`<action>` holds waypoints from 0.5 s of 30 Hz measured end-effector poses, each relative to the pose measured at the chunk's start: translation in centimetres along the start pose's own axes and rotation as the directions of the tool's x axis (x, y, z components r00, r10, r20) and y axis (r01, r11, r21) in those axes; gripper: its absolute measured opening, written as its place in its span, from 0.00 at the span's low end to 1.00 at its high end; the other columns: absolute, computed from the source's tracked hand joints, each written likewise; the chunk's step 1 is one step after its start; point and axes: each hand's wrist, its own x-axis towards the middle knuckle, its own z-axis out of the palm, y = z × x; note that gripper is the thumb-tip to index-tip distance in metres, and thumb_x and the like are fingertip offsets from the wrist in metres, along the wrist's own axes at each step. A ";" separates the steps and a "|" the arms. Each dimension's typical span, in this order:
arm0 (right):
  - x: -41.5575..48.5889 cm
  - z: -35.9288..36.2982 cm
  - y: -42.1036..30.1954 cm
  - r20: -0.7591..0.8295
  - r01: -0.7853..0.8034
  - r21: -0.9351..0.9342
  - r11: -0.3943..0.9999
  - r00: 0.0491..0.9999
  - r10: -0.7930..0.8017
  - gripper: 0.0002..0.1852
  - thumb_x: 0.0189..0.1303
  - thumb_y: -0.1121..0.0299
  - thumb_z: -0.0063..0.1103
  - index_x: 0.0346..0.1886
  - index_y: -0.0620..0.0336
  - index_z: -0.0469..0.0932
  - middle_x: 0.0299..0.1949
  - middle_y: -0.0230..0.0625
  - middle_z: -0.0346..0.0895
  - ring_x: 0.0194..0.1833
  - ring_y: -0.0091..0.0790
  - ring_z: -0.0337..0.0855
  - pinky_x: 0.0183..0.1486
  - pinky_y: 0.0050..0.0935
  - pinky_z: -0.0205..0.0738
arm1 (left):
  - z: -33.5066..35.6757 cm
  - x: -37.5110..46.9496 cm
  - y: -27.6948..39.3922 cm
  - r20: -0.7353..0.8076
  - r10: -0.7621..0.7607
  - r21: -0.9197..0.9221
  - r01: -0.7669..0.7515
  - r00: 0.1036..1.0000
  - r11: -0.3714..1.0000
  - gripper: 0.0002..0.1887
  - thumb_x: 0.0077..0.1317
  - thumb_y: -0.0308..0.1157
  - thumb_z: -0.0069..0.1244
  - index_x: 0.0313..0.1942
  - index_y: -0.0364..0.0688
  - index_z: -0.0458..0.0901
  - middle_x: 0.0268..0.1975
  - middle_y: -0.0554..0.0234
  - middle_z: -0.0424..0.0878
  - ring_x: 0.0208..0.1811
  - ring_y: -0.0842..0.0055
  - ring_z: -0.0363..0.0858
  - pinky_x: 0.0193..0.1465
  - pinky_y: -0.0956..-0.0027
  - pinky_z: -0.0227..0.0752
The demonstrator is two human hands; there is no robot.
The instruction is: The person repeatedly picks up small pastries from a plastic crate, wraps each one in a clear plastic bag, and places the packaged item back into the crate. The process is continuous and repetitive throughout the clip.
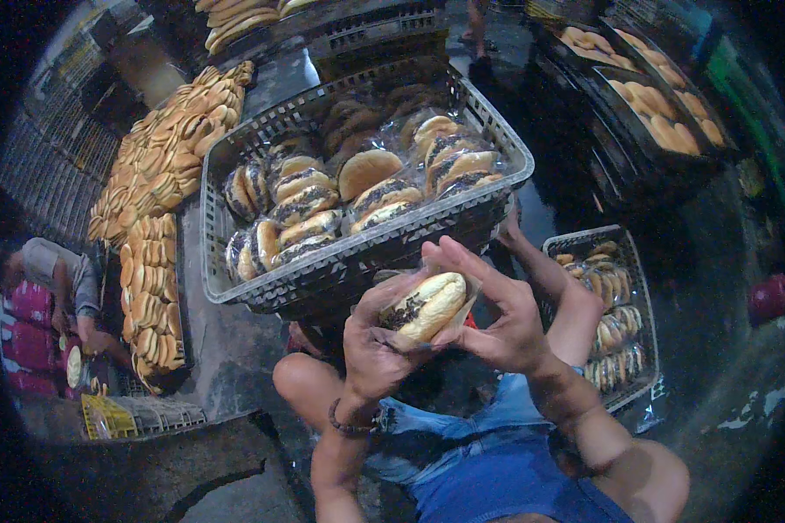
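Observation:
Between my two hands, above my lap, is a filled bread bun (432,304) with dark flakes along its split, partly inside a clear plastic bag (469,307). My left hand (379,333) cups the bun and bag from the left side. On the other side, the thumb and fingers of my right hand (507,314) press around the bag's edge. Just beyond my fingertips stands a grey plastic crate (366,242) with slotted walls. Several bagged buns (304,202) with dark filling are stacked in it; the far rows are in shadow.
Plain buns (176,144) lie heaped at left, beside more rows (150,294). A second crate (654,353) with bagged buns stands by my right leg. Trays of bread (654,108) sit at upper right. At far left another person (62,274) handles a bun near a yellow crate (108,415).

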 end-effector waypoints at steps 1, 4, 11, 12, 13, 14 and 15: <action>0.1 0.1 0.1 0.001 -0.026 0.087 0.996 1.000 0.026 0.49 0.55 0.50 0.76 0.75 0.67 0.63 0.67 0.47 0.76 0.67 0.41 0.77 0.70 0.37 0.68 | 0.0 0.0 0.1 -0.025 -0.040 0.046 0.042 0.999 0.998 0.39 0.48 0.26 0.76 0.60 0.37 0.73 0.63 0.49 0.78 0.66 0.63 0.77 0.70 0.58 0.71; 0.2 0.4 0.7 -0.131 -0.058 0.409 0.911 0.984 0.121 0.43 0.64 0.42 0.65 0.71 0.67 0.67 0.58 0.41 0.81 0.61 0.35 0.79 0.66 0.34 0.71 | 0.0 -0.1 0.2 -0.042 -0.095 -0.052 0.093 0.995 0.994 0.41 0.47 0.24 0.76 0.61 0.37 0.70 0.62 0.48 0.78 0.66 0.62 0.76 0.71 0.56 0.70; 0.8 1.0 1.8 -0.253 -0.106 0.119 0.987 0.958 0.133 0.22 0.76 0.47 0.50 0.43 0.60 0.75 0.31 0.26 0.76 0.35 0.21 0.74 0.39 0.25 0.72 | 0.1 -0.6 0.7 -0.122 -0.254 -0.174 0.231 0.959 0.957 0.47 0.41 0.23 0.78 0.63 0.35 0.68 0.60 0.56 0.76 0.64 0.69 0.76 0.71 0.61 0.68; 0.9 1.3 1.8 -0.320 -0.087 0.103 0.991 0.940 0.116 0.20 0.77 0.50 0.51 0.41 0.59 0.76 0.28 0.26 0.75 0.33 0.21 0.73 0.37 0.25 0.71 | 0.1 -0.7 0.8 -0.114 -0.308 -0.206 0.280 0.945 0.937 0.48 0.41 0.23 0.78 0.63 0.35 0.69 0.60 0.57 0.76 0.64 0.70 0.75 0.70 0.62 0.68; 1.3 1.6 1.8 -0.310 -0.121 0.224 0.967 0.932 0.188 0.19 0.77 0.51 0.52 0.40 0.59 0.76 0.28 0.26 0.75 0.33 0.21 0.73 0.37 0.25 0.71 | 0.1 -0.7 0.8 -0.099 -0.349 -0.227 0.320 0.932 0.920 0.48 0.40 0.23 0.78 0.63 0.35 0.69 0.60 0.58 0.76 0.64 0.70 0.75 0.70 0.63 0.69; 1.7 1.8 1.9 -0.293 -0.152 0.341 0.928 0.921 0.258 0.19 0.77 0.52 0.54 0.39 0.59 0.76 0.28 0.26 0.75 0.33 0.21 0.73 0.38 0.25 0.72 | 0.0 -0.6 0.7 -0.091 -0.370 -0.248 0.338 0.925 0.908 0.48 0.40 0.22 0.78 0.63 0.34 0.70 0.60 0.58 0.76 0.63 0.71 0.75 0.70 0.64 0.69; 2.1 2.0 2.0 -0.302 -0.175 0.437 0.882 0.895 0.327 0.18 0.76 0.52 0.55 0.38 0.59 0.76 0.29 0.26 0.75 0.33 0.21 0.73 0.38 0.25 0.72 | -0.1 -0.5 0.7 -0.086 -0.358 -0.212 0.334 0.930 0.918 0.47 0.40 0.23 0.78 0.62 0.34 0.70 0.60 0.58 0.77 0.63 0.71 0.75 0.70 0.64 0.69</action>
